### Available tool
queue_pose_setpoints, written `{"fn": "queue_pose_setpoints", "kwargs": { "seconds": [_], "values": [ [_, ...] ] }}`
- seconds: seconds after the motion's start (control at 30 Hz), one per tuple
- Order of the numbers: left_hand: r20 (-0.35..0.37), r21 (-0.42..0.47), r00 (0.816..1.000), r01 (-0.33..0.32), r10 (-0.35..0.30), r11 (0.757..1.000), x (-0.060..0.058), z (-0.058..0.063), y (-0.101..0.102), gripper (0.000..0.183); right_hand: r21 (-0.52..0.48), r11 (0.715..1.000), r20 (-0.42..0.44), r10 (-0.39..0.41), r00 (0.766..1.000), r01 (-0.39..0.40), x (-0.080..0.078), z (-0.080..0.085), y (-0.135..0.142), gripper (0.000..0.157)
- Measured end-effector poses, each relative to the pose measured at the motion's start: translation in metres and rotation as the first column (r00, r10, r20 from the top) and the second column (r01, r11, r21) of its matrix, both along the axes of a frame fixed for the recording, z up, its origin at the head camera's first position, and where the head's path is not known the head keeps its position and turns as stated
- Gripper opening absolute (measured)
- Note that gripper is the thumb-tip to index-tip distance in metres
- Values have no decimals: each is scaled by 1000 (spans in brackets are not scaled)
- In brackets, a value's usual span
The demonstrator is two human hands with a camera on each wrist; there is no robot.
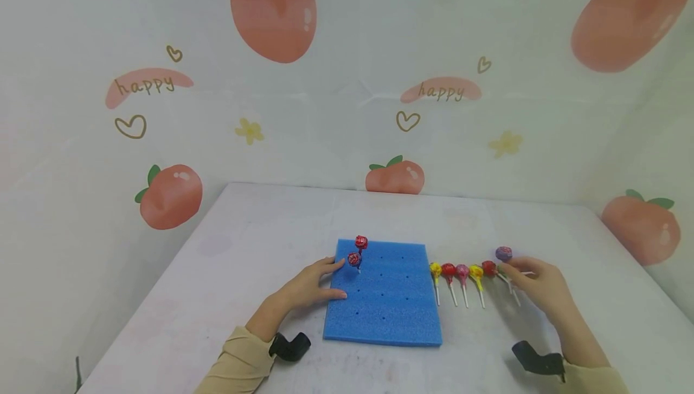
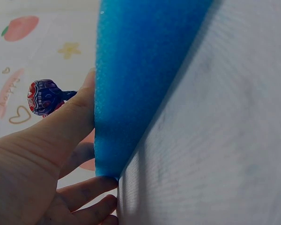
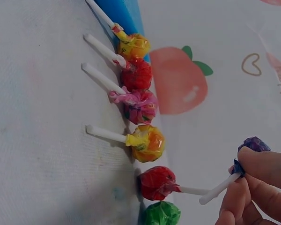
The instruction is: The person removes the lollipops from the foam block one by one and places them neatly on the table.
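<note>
A blue foam board (image 1: pixel 382 285) with small holes lies on the table. Two lollipops in reddish wrappers, one the far lollipop (image 1: pixel 361 242) and one the nearer lollipop (image 1: pixel 354 259), stand upright at its far left. My left hand (image 1: pixel 306 285) rests against the board's left edge, fingers extended and touching the foam. To the right of the board, my right hand (image 1: pixel 537 282) pinches a purple-wrapped lollipop (image 3: pixel 254 144) just below its head, raised over the table with its white stick (image 3: pixel 220 188) pointing out from under the fingers.
Beside the board several lollipops lie in a row, among them a yellow lollipop (image 3: pixel 148 143), a pink lollipop (image 3: pixel 140 107), a red lollipop (image 3: pixel 158 183) and a green lollipop (image 3: pixel 162 213). A white cloth backdrop (image 1: pixel 325 135) with fruit prints rises behind the table.
</note>
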State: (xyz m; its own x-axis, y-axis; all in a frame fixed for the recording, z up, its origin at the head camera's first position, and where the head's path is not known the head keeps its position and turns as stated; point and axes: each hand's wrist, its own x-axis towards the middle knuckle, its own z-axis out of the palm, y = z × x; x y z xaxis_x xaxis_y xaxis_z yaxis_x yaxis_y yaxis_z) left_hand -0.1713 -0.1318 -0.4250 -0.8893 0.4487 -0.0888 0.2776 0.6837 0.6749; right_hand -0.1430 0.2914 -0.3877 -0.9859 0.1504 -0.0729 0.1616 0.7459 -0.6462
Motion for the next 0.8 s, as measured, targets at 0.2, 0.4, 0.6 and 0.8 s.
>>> {"fn": "queue_pose_setpoints", "kwargs": {
  "seconds": [0.2,0.4,0.6,0.8],
  "values": [
    [0,-1,1000,0,0,1000,0,0,0,74,-4,1000,-15,-11,1000,11,1,-1,5,56],
    [-1,-2,1000,1,-1,1000,0,1,0,73,1,1000,-47,-19,999,19,1,-2,10,53],
    [3,-2,1000,-5,5,1000,1,1,1,74,12,1000,-31,-20,999,20,1,-3,14,53],
    [4,-4,1000,-8,8,1000,1,1,1,73,32,999,14,-28,1000,27,-1,-7,19,57]
  ]
}}
